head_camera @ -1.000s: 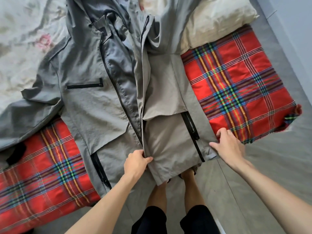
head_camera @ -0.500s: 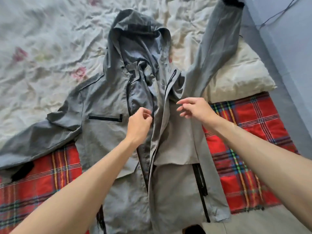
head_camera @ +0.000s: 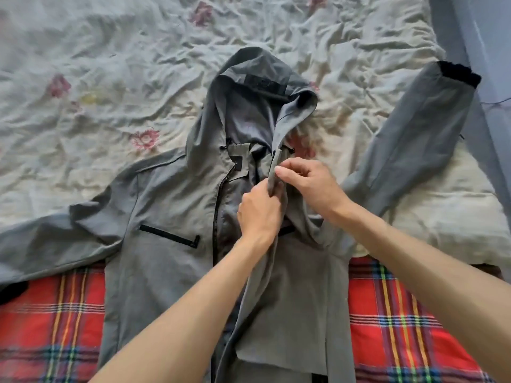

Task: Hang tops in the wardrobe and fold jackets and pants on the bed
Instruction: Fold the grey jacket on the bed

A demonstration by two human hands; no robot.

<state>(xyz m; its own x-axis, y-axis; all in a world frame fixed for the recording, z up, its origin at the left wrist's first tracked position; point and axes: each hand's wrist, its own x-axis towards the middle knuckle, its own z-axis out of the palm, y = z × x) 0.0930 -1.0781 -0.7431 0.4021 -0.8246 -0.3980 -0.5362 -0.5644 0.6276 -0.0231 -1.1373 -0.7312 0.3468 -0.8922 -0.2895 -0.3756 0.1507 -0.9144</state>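
On the bed (head_camera: 359, 51), across its crumpled floral sheet (head_camera: 96, 78) and a red plaid blanket (head_camera: 49, 322), a grey hooded jacket (head_camera: 166, 272) lies front-up and unzipped. At the far left one sleeve (head_camera: 41, 244) runs off the edge of the view, flat on the covers. Next comes the chest panel with a black-trimmed chest pocket (head_camera: 169, 236), then the black zip (head_camera: 217, 217) running down the open front. Above it the hood (head_camera: 257, 87) is spread on the sheet with its darker lining showing.

The left hand (head_camera: 258, 214) sits at the middle of the jacket, just below the collar, its fingers curled tight and gripping the loose front edge (head_camera: 273, 172). That edge stands up as a narrow folded strip between the two hands, lifted off the panel beneath. The right hand (head_camera: 309, 186) meets it from the other side, thumb tip and bent fingers closed in a pinch on the strip just above the left knuckles. The two hands nearly touch.

Further right the other sleeve (head_camera: 414, 150) angles up over a cream pillow (head_camera: 448, 225), ending in a black cuff (head_camera: 460, 76) near the blue-grey wall (head_camera: 486, 37)
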